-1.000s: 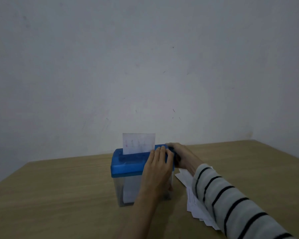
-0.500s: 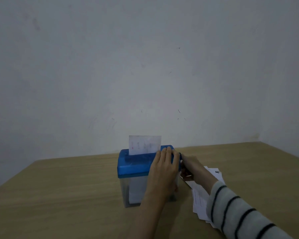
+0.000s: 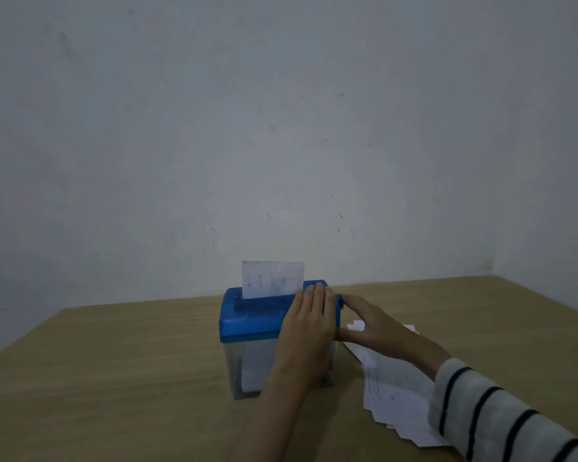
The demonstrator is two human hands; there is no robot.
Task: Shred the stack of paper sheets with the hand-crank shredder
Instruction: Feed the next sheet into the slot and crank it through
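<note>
A hand-crank shredder with a blue lid [image 3: 252, 316] and a clear bin [image 3: 244, 365] stands mid-table. One white sheet [image 3: 273, 279] sticks upright out of its slot. My left hand [image 3: 311, 328] lies flat on the right part of the lid, fingers straight, pressing down. At the shredder's right side my right hand [image 3: 369, 325] reaches to the blue crank [image 3: 339, 299], fingers above and thumb below; the handle itself is mostly hidden. The stack of paper sheets [image 3: 397, 391] lies fanned on the table right of the shredder, partly under my striped sleeve.
The wooden table [image 3: 131, 361] stretches left and right of the shredder, its back edge against a plain white wall [image 3: 281, 128]. White paper shows inside the clear bin.
My right hand has swung round at the crank, from up by the lid's back corner to lower and out to the right. My left hand stays on the lid.
</note>
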